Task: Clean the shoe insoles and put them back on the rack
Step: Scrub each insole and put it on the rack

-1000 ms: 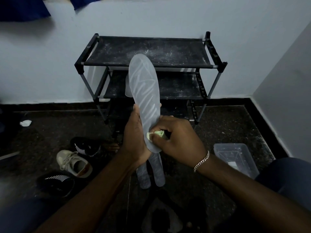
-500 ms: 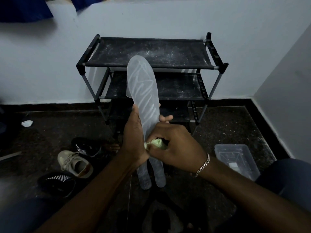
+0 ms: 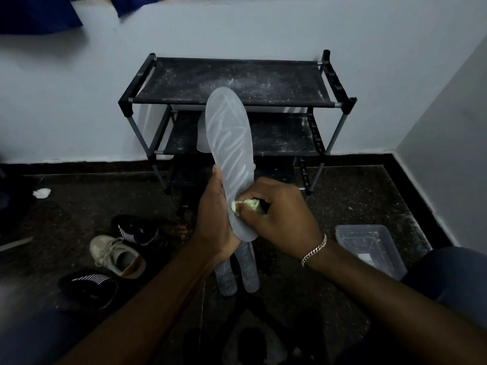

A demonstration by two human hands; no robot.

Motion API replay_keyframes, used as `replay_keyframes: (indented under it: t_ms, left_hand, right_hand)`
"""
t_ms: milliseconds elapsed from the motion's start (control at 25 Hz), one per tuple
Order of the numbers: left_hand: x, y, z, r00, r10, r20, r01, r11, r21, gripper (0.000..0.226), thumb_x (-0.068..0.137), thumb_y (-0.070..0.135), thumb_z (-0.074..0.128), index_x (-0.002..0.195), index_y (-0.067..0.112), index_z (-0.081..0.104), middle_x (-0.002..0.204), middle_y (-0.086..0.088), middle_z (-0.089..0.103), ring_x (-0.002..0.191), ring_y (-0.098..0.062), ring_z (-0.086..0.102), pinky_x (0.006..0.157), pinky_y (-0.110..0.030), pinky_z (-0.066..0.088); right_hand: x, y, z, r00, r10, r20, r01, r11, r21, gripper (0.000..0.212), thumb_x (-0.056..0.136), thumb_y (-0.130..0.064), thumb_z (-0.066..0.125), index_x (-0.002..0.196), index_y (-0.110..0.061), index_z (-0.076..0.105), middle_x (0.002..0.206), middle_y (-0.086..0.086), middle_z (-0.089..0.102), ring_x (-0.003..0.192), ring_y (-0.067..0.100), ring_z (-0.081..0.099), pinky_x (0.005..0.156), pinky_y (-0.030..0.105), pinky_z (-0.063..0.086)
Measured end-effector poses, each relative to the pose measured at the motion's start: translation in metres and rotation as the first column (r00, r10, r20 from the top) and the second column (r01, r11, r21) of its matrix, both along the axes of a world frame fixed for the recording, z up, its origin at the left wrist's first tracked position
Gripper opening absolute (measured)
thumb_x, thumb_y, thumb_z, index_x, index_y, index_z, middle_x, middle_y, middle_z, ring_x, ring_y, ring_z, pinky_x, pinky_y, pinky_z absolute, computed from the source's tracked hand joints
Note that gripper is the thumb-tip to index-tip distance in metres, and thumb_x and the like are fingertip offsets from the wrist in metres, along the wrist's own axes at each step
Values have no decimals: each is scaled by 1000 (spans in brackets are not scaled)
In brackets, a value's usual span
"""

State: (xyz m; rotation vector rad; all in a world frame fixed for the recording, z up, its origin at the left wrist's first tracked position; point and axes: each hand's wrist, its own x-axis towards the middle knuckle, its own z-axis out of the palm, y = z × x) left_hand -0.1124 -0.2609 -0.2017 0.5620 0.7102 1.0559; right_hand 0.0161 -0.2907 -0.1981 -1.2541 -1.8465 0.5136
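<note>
Moved since the frame half a second back: right hand (image 3: 279, 219) and its cloth (image 3: 250, 205) sit slightly higher on the insole (image 3: 232, 143), up off the heel end; insole, left hand (image 3: 213, 219) and rack (image 3: 263, 75) hold roughly the same places. Item, insole: pale grey, centre of frame, long axis near upright, toe end at upper centre leaning a little left, heel end at lower centre between the two hands; light streaks cross its face from the toe down to the cloth. Item, left hand: curled round the insole's left edge in its lower half, fingertips (image 3: 253, 167) showing past the right edge, a firm hold. Item, right hand: closed round a wad of pale green cloth and pressing it on the face just above the heel; whether it touches the left hand I cannot tell. Item, rack: black, tiered, against the wall directly behind the toe end, upper centre; a second insole (image 3: 201, 135) appears to stand on its middle tier, partly hidden. Item, floor insoles (image 3: 249, 272): two, lower centre, below the hands. Judgement: most of the face lies up-frame from the cloth, so I expect the next stroke to run along the long axis toward the toe, the right hand travelling while the left steadies.
</note>
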Motion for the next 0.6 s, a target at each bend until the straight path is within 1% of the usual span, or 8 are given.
replay_keyframes:
  t_ms: [80, 200, 280, 360, 400, 480, 520, 600]
  left_hand:
    - [0, 1, 1, 1000, -16, 0, 16, 1000, -11, 61, 88, 65, 46, 112, 17, 74, 110, -6, 73, 111, -24, 66, 99, -39, 52]
    - [-2, 1, -4, 1000, 4, -3, -4, 1000, -27, 64, 102, 58, 25, 134, 14, 57, 127, -10, 67, 123, -35, 59, 105, -47, 46]
    - [0, -1, -3, 1000, 0, -2, 0, 1000, -30, 66, 103, 55, 20, 141, 10, 50, 121, -10, 69, 114, -26, 65, 96, -39, 54]
    - [2, -1, 0, 1000, -17, -2, 17, 999, -42, 65, 104, 53, 18, 137, 8, 52, 108, -5, 73, 99, -17, 70, 81, -31, 60]
    - [2, -1, 1, 1000, -15, 0, 15, 999, -52, 65, 103, 54, 18, 131, 10, 59, 104, -4, 73, 101, -18, 69, 84, -32, 60]
    - [0, -1, 3, 1000, -14, 3, 14, 997, -80, 69, 101, 57, 20, 109, 15, 75, 104, -5, 71, 118, -27, 59, 102, -41, 49]
    - [0, -1, 3, 1000, -21, 5, 21, 996, -84, 70, 101, 58, 21, 108, 15, 75, 108, -7, 70, 121, -29, 56, 105, -44, 45]
    - [1, -2, 1, 1000, -7, 16, 8, 997, -76, 65, 102, 56, 20, 126, 13, 63, 113, -8, 70, 110, -22, 66, 95, -36, 56]
  right_hand:
    - [-3, -2, 1, 1000, 24, -2, -23, 1000, 20, 5, 88, -20, 75, 90, -17, 78, 89, -10, 70, 82, 2, 65, 73, 23, 52]
    - [-3, -5, -1, 997, 71, 39, -71, 997, -17, 6, 87, -24, 73, 87, -18, 77, 87, -10, 69, 79, 5, 66, 73, 33, 54]
    - [1, -2, -2, 1000, 13, 19, -13, 1000, -8, 6, 86, -23, 75, 86, -17, 76, 86, -10, 69, 79, 5, 65, 72, 37, 54]
    - [-1, 0, 0, 999, -10, -33, 11, 1000, 25, 5, 87, -20, 76, 89, -16, 78, 87, -8, 71, 79, 5, 66, 71, 35, 54]
    - [-3, -2, 1, 999, 6, -38, -5, 999, 36, 5, 88, -20, 75, 90, -16, 78, 87, -8, 71, 80, 5, 66, 71, 35, 54]
    - [-5, -5, 1, 999, 45, 10, -46, 999, 29, 6, 89, -22, 74, 90, -18, 79, 86, -9, 71, 79, 5, 66, 71, 34, 54]
    - [-3, -5, 1, 998, 42, 36, -43, 999, 17, 6, 88, -23, 74, 89, -20, 80, 85, -10, 70, 78, 5, 65, 70, 34, 53]
    - [1, -1, -2, 1000, -3, 16, 3, 1000, 19, 5, 86, -22, 76, 87, -18, 80, 85, -10, 70, 78, 5, 66, 70, 36, 54]
